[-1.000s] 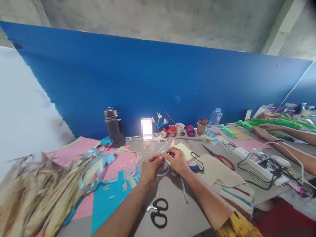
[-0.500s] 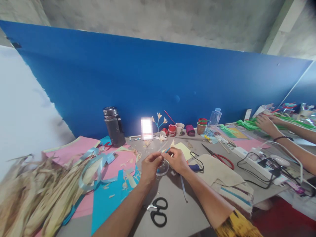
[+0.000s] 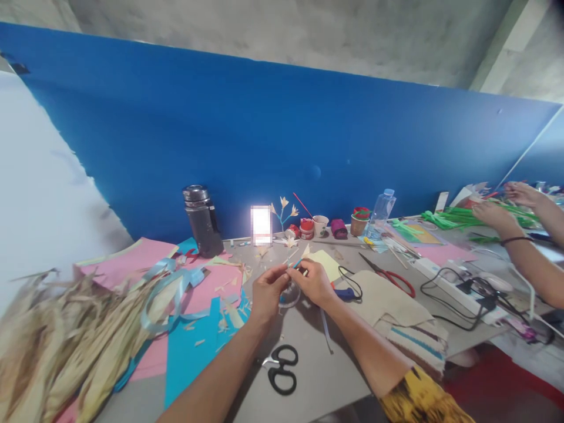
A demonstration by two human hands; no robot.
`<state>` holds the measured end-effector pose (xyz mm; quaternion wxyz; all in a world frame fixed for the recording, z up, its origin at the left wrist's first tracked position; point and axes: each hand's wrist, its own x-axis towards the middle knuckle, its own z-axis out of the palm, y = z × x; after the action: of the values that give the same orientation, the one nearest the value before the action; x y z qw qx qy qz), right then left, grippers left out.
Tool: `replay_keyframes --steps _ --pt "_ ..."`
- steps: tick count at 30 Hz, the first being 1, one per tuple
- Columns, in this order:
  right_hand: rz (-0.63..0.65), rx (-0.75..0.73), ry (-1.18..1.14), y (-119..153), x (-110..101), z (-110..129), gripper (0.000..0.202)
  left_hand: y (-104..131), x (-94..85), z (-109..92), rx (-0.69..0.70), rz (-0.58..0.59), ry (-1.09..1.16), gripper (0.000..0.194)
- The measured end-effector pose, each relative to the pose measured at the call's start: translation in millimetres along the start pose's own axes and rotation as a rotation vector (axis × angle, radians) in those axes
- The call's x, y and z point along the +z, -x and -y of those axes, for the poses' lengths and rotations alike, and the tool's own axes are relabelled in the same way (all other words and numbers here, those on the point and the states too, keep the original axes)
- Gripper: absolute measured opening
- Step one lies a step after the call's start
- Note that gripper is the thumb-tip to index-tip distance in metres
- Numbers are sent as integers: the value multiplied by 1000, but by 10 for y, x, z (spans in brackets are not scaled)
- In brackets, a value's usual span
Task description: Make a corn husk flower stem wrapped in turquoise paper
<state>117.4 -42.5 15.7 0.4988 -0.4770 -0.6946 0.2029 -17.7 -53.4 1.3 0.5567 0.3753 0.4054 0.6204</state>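
My left hand (image 3: pixel 269 289) and my right hand (image 3: pixel 314 281) meet over the middle of the table, fingertips pinched close together. A thin pale stem (image 3: pixel 289 256) rises from between the left fingertips. At the right fingertips shows a narrow blue strip (image 3: pixel 298 262); the fingers partly cover both. Below the right wrist hangs or lies a pale ribbon end (image 3: pixel 326 335). Under the hands is a round clear roll or dish (image 3: pixel 291 295), partly hidden. Black-handled scissors (image 3: pixel 282 369) lie nearer me. Behind the hands stands a small branch of pale flowers (image 3: pixel 282 212) on blue stems.
Dried corn husks (image 3: pixel 66 352) and a light blue ribbon (image 3: pixel 152 305) lie left, by a dark flask (image 3: pixel 201 220). To the right are red-handled scissors (image 3: pixel 392 279), beige cloth (image 3: pixel 388 302) and a power strip (image 3: pixel 458 294). Another person's hands (image 3: pixel 496 216) work beside green strips.
My hands stay pinched together in nearly the same place. The view has shifted slightly. At the right, the other person's hands have moved apart and rightward.
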Motion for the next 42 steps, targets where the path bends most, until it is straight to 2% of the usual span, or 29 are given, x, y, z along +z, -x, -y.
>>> replay_keyframes --steps 10,16,20,24,32,42 --pt "-4 -63 -20 7 23 37 13 -51 -30 62 -8 27 84 45" --pt "-65 59 -107 -13 12 32 18 -11 -12 34 -40 82 37 46" --pt "-89 109 -130 -37 -33 25 22 37 1 4 -115 106 -106 32" --pt "-69 125 -140 -40 -34 26 23 47 5 -17 -127 113 -93 30" --pt "-36 103 -121 -25 1 23 27 3 -18 10 -111 105 -52 35" --pt "-39 61 -41 -20 -28 27 26 22 -7 -9 -134 152 -3 38"
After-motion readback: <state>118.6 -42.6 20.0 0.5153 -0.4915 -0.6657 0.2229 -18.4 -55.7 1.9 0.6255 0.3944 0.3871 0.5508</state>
